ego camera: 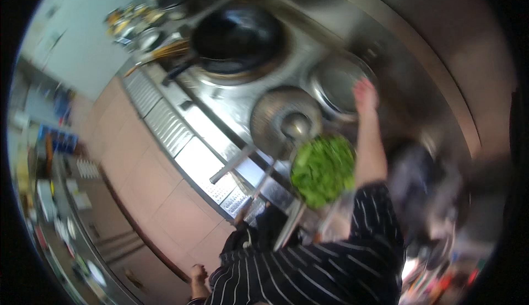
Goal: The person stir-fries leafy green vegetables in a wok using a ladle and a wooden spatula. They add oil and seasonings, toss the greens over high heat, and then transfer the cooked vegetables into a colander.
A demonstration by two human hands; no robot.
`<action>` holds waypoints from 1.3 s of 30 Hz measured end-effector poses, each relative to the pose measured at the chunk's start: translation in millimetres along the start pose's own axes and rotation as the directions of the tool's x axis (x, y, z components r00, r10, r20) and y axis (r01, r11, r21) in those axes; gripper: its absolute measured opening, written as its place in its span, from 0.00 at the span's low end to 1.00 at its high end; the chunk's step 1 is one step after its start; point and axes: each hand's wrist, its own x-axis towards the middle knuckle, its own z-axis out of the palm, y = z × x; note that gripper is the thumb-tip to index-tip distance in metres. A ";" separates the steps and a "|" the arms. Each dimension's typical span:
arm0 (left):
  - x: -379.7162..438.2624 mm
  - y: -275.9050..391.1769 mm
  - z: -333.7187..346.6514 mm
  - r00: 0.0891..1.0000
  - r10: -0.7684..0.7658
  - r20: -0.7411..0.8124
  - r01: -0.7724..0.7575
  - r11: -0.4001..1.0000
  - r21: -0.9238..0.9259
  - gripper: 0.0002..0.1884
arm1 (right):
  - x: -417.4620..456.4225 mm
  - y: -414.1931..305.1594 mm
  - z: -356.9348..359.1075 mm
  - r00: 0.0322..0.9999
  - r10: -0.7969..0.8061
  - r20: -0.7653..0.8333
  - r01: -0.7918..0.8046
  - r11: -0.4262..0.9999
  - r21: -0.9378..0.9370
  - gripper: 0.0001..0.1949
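My right hand (365, 96) reaches out over a round metal pan or lid (341, 82) at the back of the steel stove. Its fingers are blurred and look extended, with nothing visible in them; contact with the rim cannot be told. Below my right forearm, chopped green leafy vegetables (323, 168) fill a round container. Beside them lies a metal strainer (266, 117), its handle pointing toward the stove's front edge. A ladle (296, 126) rests in the strainer. Low at the left, away from the stove, my left hand (199, 272) hangs with curled fingers, no object visible in it.
A large black wok (237, 38) sits on a burner, with a bamboo brush (169, 51) next to its handle. Seasoning containers (136, 22) crowd the far end. Slotted metal grates (167, 125) line the stove front. Across the tiled floor (153, 172) runs another counter (89, 239).
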 end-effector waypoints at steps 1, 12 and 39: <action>-16.1 6.3 6.8 0.995 0.097 0.014 -0.096 0.995 -0.020 0.08 | 51.9 -0.7 -27.5 0.993 -0.116 -0.032 0.114 0.992 -0.051 0.14; -160.9 -20.3 6.2 0.932 0.083 -0.353 -0.046 0.993 0.112 0.09 | 278.2 50.6 -100.3 0.898 0.299 0.322 -0.367 0.913 0.176 0.11; 96.7 22.4 -105.2 0.902 0.137 0.409 -0.350 0.789 0.506 0.09 | -523.3 65.5 -147.8 0.933 -0.218 -0.285 -0.327 -0.194 -0.925 0.26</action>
